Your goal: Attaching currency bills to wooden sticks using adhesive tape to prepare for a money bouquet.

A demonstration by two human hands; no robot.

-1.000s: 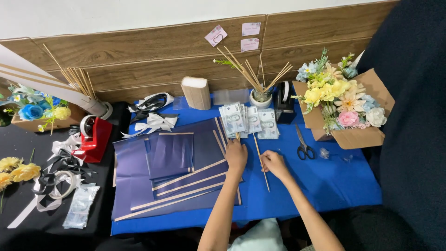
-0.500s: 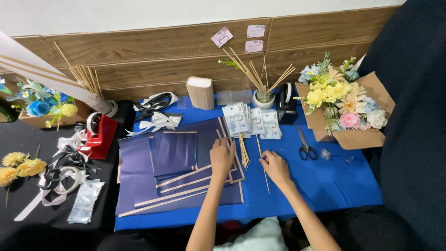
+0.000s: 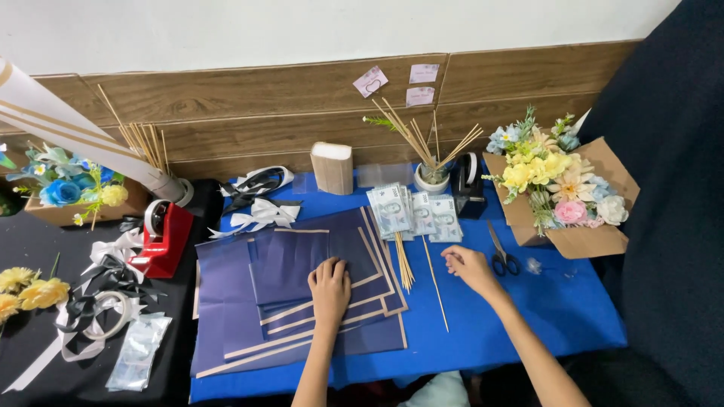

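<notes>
Here the left hand [image 3: 329,288] lies flat and open on the smooth dark blue paper sheets [image 3: 294,264] with thin tan edges. At three o'clock, the right hand [image 3: 467,267] rests half curled, holding nothing, beside a long thin wooden stick [image 3: 436,286]. Farther, at twelve o'clock, flat paper banknotes [image 3: 415,212] fan out.

Two bare forearms, no sleeves

Left hand [image 3: 329,290] and right hand [image 3: 469,266] wear no gloves, rings or watches.
</notes>
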